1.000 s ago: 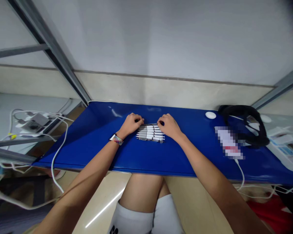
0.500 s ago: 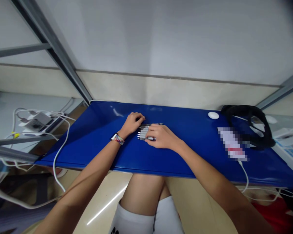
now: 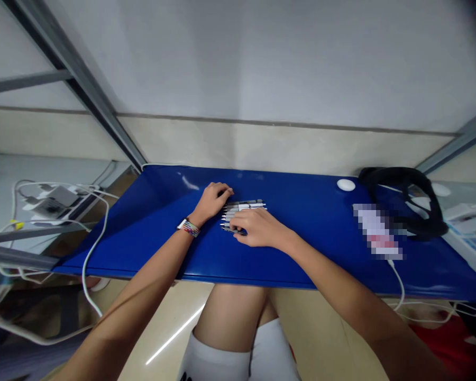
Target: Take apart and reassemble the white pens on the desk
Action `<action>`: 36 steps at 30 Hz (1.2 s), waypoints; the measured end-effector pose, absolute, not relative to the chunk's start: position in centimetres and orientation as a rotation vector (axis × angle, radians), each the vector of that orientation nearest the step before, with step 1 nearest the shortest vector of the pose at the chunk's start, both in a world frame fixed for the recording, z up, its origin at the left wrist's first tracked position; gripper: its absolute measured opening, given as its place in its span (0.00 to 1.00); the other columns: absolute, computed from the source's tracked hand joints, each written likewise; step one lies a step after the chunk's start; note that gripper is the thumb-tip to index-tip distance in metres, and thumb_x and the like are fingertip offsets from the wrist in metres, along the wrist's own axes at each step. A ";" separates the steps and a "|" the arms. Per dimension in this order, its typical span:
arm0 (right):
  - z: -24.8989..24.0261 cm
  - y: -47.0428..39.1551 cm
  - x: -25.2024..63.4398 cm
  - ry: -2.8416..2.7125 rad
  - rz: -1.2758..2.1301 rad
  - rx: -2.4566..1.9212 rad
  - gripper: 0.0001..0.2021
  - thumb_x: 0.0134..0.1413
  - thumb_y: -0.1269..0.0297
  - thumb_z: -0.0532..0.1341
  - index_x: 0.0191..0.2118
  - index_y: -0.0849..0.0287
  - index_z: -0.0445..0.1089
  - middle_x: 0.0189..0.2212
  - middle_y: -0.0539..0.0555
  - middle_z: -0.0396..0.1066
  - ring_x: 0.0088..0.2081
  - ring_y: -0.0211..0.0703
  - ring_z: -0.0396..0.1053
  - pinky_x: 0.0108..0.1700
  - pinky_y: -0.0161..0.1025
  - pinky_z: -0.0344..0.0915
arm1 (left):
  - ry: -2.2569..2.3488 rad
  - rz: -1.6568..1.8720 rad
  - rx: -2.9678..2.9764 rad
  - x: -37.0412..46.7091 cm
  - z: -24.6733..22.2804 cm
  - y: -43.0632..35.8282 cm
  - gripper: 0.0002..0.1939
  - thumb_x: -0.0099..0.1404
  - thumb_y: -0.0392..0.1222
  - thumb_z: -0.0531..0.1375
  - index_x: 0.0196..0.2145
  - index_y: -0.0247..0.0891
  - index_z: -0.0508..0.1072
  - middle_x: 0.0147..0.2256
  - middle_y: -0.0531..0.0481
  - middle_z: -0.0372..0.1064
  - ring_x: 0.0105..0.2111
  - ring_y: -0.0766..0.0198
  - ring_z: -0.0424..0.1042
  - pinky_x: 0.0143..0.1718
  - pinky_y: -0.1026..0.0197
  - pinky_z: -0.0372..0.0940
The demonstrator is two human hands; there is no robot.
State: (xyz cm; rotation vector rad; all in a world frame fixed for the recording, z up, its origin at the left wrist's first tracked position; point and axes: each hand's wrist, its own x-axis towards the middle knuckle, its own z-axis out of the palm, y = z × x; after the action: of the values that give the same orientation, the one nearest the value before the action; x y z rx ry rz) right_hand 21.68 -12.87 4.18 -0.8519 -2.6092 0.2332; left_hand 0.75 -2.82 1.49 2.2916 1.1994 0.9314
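Curling, hands [image 3: 257, 226] sit over and beside slender, rod-shaped pens [image 3: 244, 205].

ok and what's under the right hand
Part of a row of pens lies under the right hand. Their tips stick out to its left, and the farthest pens show beyond it. The nearer pens' other ends are covered, so I can't give a sure count.

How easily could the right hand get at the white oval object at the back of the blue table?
Likely yes: only bare blue table shows between the right hand, over the pens, and the white oval object; the black strap is beyond it.
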 end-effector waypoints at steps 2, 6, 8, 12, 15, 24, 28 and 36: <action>4.1 -12.8 21.7 -2.571 0.299 -0.837 0.04 0.60 0.72 0.66 0.38 0.57 0.76 0.35 0.53 0.77 0.37 0.45 0.71 0.37 0.40 0.58 | 1.204 0.942 2.274 0.8 1.6 -2.9 0.19 0.76 0.50 0.54 0.36 0.40 0.80 0.40 0.45 0.82 0.42 0.52 0.76 0.55 0.48 0.62; 4.0 -12.0 22.2 -2.383 0.477 -0.839 0.05 0.59 0.73 0.66 0.38 0.55 0.77 0.35 0.50 0.77 0.35 0.41 0.72 0.40 0.37 0.63 | 1.122 1.028 2.120 0.8 2.1 -3.2 0.21 0.76 0.51 0.53 0.35 0.39 0.81 0.38 0.45 0.81 0.42 0.53 0.76 0.53 0.51 0.65; 3.8 -11.2 22.8 -2.276 0.524 -0.895 0.06 0.58 0.72 0.67 0.39 0.55 0.78 0.36 0.49 0.76 0.34 0.39 0.72 0.40 0.36 0.64 | 1.032 1.059 1.995 0.8 2.6 -3.6 0.24 0.78 0.55 0.52 0.36 0.38 0.81 0.37 0.45 0.80 0.41 0.54 0.77 0.50 0.54 0.66; 2.9 -9.1 24.1 -2.038 0.555 -0.953 0.05 0.61 0.69 0.66 0.42 0.55 0.79 0.37 0.51 0.75 0.33 0.39 0.72 0.40 0.36 0.67 | 0.932 0.964 1.932 1.3 3.5 -4.5 0.24 0.75 0.59 0.57 0.37 0.37 0.83 0.35 0.46 0.80 0.39 0.55 0.77 0.45 0.56 0.67; 2.4 -7.9 25.0 -1.921 0.546 -1.016 0.06 0.63 0.62 0.67 0.43 0.55 0.81 0.36 0.52 0.75 0.32 0.38 0.70 0.37 0.37 0.66 | 0.912 0.928 1.984 1.7 3.5 -4.9 0.16 0.69 0.55 0.66 0.40 0.39 0.84 0.39 0.46 0.82 0.40 0.55 0.77 0.45 0.57 0.68; 2.4 -6.6 26.5 -1.295 1.200 -1.093 0.14 0.54 0.51 0.71 0.38 0.56 0.83 0.23 0.49 0.72 0.24 0.38 0.65 0.28 0.38 0.62 | 1.122 1.164 1.945 1.4 2.6 -3.9 0.16 0.68 0.54 0.67 0.43 0.40 0.84 0.35 0.46 0.81 0.32 0.58 0.74 0.37 0.56 0.67; 2.3 -6.4 26.6 -1.109 1.303 -1.043 0.18 0.47 0.53 0.76 0.41 0.57 0.83 0.31 0.53 0.78 0.27 0.39 0.71 0.30 0.38 0.68 | 1.117 1.192 1.954 1.3 2.6 -3.8 0.15 0.68 0.53 0.67 0.42 0.39 0.84 0.37 0.45 0.81 0.33 0.58 0.74 0.38 0.56 0.67; 2.3 -6.2 26.7 -1.035 1.348 -1.010 0.15 0.46 0.55 0.75 0.37 0.60 0.83 0.27 0.53 0.76 0.28 0.39 0.70 0.30 0.39 0.69 | 1.099 1.171 1.947 1.2 2.8 -3.9 0.20 0.72 0.57 0.62 0.33 0.38 0.79 0.29 0.50 0.75 0.32 0.60 0.71 0.37 0.58 0.63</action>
State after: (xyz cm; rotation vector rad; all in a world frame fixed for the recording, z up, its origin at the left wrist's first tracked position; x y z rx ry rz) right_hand 26.71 -6.15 2.31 -1.0097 -1.0353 1.3480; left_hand 1.21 -3.87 2.80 1.9470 1.0989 1.1710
